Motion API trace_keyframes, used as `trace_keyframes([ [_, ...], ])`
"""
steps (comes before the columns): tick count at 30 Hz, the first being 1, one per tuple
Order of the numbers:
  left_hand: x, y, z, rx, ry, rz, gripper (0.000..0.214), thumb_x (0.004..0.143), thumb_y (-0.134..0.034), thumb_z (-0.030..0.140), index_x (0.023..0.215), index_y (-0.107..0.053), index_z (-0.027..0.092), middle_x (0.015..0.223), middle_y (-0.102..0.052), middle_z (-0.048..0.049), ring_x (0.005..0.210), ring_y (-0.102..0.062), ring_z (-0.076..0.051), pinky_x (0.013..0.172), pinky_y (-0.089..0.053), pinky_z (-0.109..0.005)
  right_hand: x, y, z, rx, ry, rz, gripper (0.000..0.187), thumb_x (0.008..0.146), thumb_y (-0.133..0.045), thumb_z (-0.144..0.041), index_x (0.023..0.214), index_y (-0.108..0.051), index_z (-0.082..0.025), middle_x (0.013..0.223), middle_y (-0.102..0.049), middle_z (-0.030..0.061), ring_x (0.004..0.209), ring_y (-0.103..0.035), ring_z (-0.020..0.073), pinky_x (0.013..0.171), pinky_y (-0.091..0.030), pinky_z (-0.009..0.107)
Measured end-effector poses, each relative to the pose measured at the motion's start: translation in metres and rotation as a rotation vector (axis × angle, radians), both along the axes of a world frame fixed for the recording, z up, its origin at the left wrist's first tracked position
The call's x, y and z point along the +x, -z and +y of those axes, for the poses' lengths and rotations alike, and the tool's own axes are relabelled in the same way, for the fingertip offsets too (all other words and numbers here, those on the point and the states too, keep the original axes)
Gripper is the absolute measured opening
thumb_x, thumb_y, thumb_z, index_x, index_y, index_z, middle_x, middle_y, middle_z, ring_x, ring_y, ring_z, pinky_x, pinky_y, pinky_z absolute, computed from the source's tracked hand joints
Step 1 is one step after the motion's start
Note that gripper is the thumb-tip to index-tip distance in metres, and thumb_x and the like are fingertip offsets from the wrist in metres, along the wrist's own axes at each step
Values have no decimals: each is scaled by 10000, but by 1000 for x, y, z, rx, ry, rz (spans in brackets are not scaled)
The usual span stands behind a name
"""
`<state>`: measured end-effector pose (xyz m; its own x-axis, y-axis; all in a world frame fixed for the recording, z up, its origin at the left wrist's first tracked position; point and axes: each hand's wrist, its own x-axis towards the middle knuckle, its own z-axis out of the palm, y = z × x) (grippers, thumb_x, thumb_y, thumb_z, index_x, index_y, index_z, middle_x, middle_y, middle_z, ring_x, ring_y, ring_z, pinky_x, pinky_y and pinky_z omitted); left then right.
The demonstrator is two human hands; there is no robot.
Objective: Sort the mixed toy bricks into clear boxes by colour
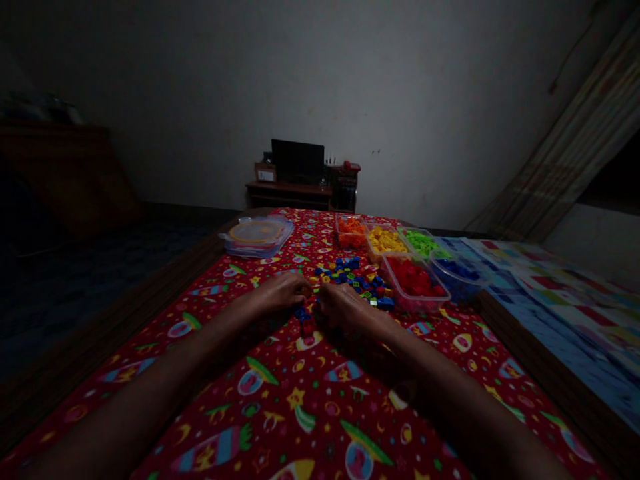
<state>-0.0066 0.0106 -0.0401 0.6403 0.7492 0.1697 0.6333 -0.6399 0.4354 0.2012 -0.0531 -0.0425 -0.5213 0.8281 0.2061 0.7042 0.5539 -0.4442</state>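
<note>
My left hand (pixel 281 292) and my right hand (pixel 345 305) rest close together on a red patterned tablecloth (pixel 300 400), fingers curled. Between and just under them lies a small cluster of blue and red toy bricks (pixel 304 320), which both hands touch. The light is dim and what the fingertips pinch is too small to name. Just beyond the hands lies a loose pile of mixed small bricks (pixel 357 277), mostly blue with some yellow and red.
Clear tubs hold sorted bricks: orange (pixel 351 232), yellow (pixel 385 240), green (pixel 423 243), red (pixel 415 280), blue (pixel 460 273). A stack of clear lids (pixel 257 235) sits far left. A checked cloth (pixel 560 293) lies right. A low cabinet with a screen (pixel 300 175) stands by the wall.
</note>
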Motion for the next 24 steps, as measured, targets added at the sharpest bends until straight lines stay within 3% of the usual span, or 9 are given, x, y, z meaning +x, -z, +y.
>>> trace_keyframes([
  [4,3,3,-4,29,-3,21,266,696,-526,218,906,-689,215,871,-680,-31,799,-602,-177,700,-444,-232,-6,6,20,-110,129,231,81,760,-490,-162,735,-565,-143,664,-543,-19,604,-464,88,547,-315,190],
  [9,3,-2,3,-62,-82,25,297,693,-539,277,911,-706,163,759,-697,-19,691,-606,-167,630,-436,-224,-8,2,22,-595,255,634,198,797,-465,-263,643,-530,-157,560,-515,-34,462,-425,67,437,-324,169],
  [12,4,-5,7,-183,-123,-91,340,656,-597,354,904,-701,145,776,-710,-26,710,-617,-180,628,-455,-232,-7,-4,20,-736,281,813,203,808,-476,-244,630,-513,-153,574,-534,-24,430,-406,46,389,-294,145],
  [16,11,-14,2,-372,-98,-360,452,646,-631,470,945,-665,132,851,-714,-47,736,-637,-190,668,-501,-276,-7,-12,16,-894,339,1047,272,898,-413,-306,725,-543,-141,633,-586,23,510,-522,65,423,-368,133],
  [19,21,-20,-9,-309,-46,-423,420,651,-639,479,913,-665,151,871,-710,-41,775,-645,-193,718,-512,-294,-10,-16,12,-978,322,1167,341,935,-360,-376,800,-556,-132,647,-589,34,535,-565,87,472,-441,168],
  [24,38,-18,-23,6,-9,-294,397,684,-621,361,1037,-626,178,943,-683,-40,804,-643,-189,740,-512,-295,-16,-19,10,-1109,248,1272,341,955,-313,-378,890,-550,-141,566,-543,-10,436,-505,74,413,-414,159],
])
